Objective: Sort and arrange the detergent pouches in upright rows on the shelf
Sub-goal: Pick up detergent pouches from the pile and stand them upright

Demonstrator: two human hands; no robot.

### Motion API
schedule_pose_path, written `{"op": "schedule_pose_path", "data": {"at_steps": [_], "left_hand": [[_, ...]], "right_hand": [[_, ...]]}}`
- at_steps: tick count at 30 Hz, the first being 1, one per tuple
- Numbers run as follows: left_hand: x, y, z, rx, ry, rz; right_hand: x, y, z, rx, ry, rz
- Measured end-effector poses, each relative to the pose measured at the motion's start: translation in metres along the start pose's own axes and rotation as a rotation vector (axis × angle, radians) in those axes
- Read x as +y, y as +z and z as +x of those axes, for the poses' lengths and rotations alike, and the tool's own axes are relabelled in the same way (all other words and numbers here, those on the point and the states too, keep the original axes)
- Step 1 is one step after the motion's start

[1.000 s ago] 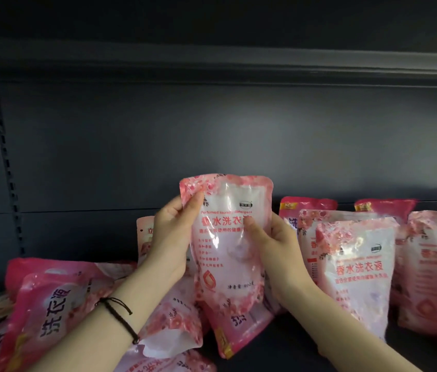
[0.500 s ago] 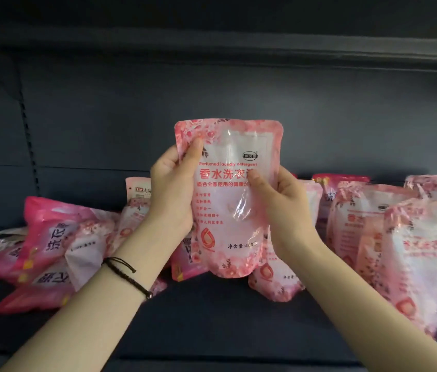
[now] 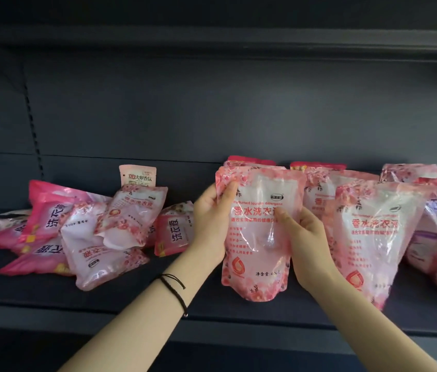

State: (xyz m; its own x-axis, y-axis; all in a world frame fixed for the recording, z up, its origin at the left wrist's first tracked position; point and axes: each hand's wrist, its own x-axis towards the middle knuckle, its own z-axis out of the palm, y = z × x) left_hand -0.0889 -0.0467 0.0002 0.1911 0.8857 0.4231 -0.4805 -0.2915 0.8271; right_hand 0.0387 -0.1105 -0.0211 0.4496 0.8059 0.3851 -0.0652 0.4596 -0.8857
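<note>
Dark shelf (image 3: 136,304) with a dark back panel; upright pouches (image 3: 373,237) stand at right, a toppled pile (image 3: 91,232) lies at left. Between them the held pouch (image 3: 257,237) stands upright, base at the shelf. Left hand (image 3: 209,221) grips its upper left edge, thumb on front; right hand (image 3: 306,237) grips its right side.

We have one view only, worn on the person's head. It faces the dark shelf (image 3: 131,304) nearly square-on, tipped slightly down, close enough that the left hand (image 3: 209,222) and right hand (image 3: 308,245) hold a pouch (image 3: 257,264) mid-frame.
</note>
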Motion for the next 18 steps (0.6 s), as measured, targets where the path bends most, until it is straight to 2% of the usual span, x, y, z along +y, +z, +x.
{"op": "schedule_pose_path", "data": {"at_steps": [4,7,10,12,15,18], "left_hand": [[-0.014,0.000,-0.001,-0.015,0.004,0.047],[-0.006,-0.007,0.004,-0.116,0.032,0.151],[0.013,-0.026,0.013,-0.281,0.008,0.309],[0.028,-0.046,0.021,-0.304,0.014,0.444],[0.050,-0.080,0.036,-0.236,0.077,0.582],[0.067,-0.113,0.055,-0.259,0.185,0.895]], "right_hand": [[0.007,-0.007,0.000,-0.005,0.017,-0.030],[-0.002,-0.005,0.003,0.051,-0.084,-0.137],[-0.026,0.003,0.004,0.119,-0.382,-0.387],[-0.045,0.010,0.005,0.114,-0.642,-0.611],[-0.073,0.030,0.007,0.033,-0.918,-0.876],[-0.092,0.063,0.013,-0.242,-0.916,-1.001]]}}
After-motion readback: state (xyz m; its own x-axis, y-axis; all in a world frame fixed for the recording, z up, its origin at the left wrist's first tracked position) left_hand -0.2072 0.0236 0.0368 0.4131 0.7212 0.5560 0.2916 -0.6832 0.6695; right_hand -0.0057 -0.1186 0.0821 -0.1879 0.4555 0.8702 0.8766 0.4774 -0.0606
